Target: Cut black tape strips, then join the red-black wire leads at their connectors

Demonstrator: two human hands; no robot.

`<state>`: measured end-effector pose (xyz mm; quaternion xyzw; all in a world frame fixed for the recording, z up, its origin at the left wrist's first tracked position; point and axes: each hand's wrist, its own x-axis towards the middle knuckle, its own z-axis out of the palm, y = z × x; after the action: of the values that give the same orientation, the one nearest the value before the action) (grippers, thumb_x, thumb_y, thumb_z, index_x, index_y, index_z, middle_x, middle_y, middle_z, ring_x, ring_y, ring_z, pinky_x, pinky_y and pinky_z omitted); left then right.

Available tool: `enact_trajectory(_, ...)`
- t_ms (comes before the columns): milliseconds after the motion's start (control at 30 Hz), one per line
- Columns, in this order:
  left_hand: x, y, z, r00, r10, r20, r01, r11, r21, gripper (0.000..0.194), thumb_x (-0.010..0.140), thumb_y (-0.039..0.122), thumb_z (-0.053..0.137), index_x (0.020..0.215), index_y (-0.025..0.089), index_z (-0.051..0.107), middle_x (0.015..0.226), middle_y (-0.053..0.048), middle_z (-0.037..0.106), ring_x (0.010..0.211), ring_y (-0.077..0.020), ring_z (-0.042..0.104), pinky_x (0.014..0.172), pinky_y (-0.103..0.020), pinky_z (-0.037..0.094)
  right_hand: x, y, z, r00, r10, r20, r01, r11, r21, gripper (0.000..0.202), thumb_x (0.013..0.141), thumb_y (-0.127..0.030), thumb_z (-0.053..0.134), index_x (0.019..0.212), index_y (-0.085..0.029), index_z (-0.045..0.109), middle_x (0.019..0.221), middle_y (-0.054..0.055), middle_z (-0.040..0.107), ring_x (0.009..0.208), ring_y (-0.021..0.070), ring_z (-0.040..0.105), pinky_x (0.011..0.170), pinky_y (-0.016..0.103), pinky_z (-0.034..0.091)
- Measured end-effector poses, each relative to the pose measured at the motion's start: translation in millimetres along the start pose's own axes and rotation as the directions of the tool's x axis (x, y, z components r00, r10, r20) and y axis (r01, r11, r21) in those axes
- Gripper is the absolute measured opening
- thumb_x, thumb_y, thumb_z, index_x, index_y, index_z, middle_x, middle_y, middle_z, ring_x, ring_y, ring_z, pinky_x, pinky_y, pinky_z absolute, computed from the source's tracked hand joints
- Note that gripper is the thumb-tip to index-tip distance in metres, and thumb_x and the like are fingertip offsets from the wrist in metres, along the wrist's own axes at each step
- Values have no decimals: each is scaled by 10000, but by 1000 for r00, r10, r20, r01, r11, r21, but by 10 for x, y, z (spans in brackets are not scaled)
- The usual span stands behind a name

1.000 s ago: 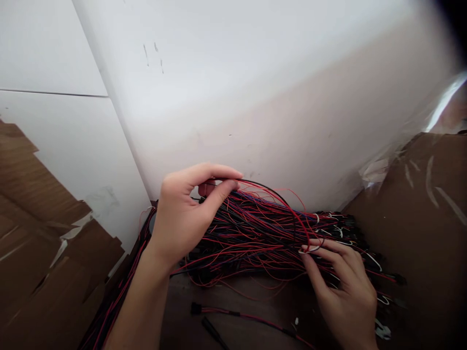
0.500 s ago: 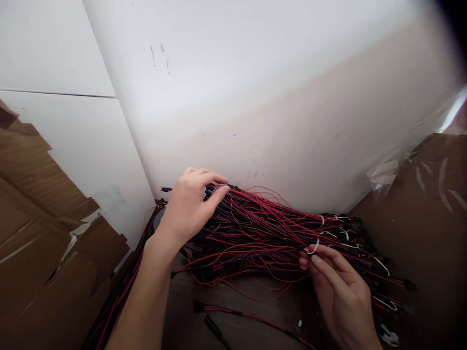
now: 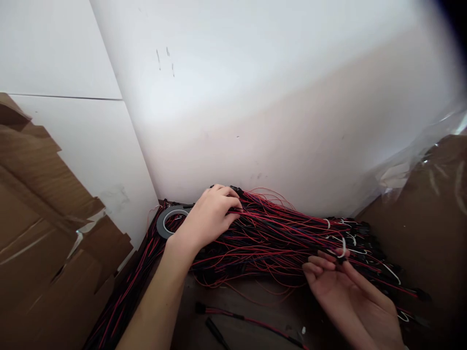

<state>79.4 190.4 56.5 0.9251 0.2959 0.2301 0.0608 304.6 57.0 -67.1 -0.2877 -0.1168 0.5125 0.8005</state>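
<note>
My left hand (image 3: 213, 214) is closed around one end of a wire harness (image 3: 284, 224) made of red and black wires. The harness stretches right, above a large pile of similar harnesses (image 3: 248, 250). With its palm turned up, my right hand (image 3: 352, 296) pinches the harness's far end by a small black connector (image 3: 341, 259). A white loop (image 3: 343, 247), possibly a tie, stands up from that end. Part of what my left fingers grip is hidden behind them.
Beside my left wrist lies a grey ring-shaped roll (image 3: 160, 224). Nearer me are a loose harness (image 3: 255, 321) and a black rod-like piece (image 3: 216, 333). Torn cardboard (image 3: 44, 204) stands at left, a white wall (image 3: 255, 97) behind, and clear plastic film (image 3: 412, 165) at right.
My left hand has moved right and slightly down, its fingers closing on the harness. My right hand has shifted right and turned palm up. The grey roll now shows more.
</note>
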Motion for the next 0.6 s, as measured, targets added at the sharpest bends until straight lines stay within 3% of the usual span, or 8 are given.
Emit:
enact_trajectory(133, -17, 22, -96, 998, 13, -63, -16, 999, -48, 130, 890, 117, 585, 894, 184, 695, 983, -53, 711, 986, -219, 613, 923, -414, 487, -32, -54, 36, 999, -45, -24, 49, 985, 163, 190, 729, -255, 694, 875, -224, 575, 740, -34, 422, 629, 116, 465, 559, 299, 457)
enact_trajectory(300, -10, 79, -64, 995, 36, -91, -48, 990, -130, 180, 908, 84, 515, 941, 183, 661, 950, -35, 707, 885, -182, 630, 821, -351, 498, -56, -76, 66, 993, -110, -49, 119, 963, 242, 140, 778, -259, 646, 890, -229, 568, 718, -41, 370, 623, 132, 426, 547, 306, 390)
enact_trajectory(433, 15, 145, -16, 984, 101, -144, -121, 983, -139, 210, 942, 91, 463, 994, 183, 644, 980, -50, 683, 908, -176, 621, 798, -324, 496, -45, -94, 49, 989, -146, -24, 147, 963, 225, 105, 811, -273, 619, 890, -232, 563, 727, -37, 374, 614, 135, 405, 543, 314, 343)
enact_trajectory(600, 41, 249, 11, 942, 191, -277, -224, 970, -92, 205, 972, 154, 469, 1018, 168, 668, 940, -70, 658, 870, -169, 606, 758, -290, 486, -11, -151, -39, 972, -233, -9, 231, 956, 183, 55, 834, -287, 585, 876, -252, 579, 703, -41, 352, 560, 136, 338, 533, 330, 279)
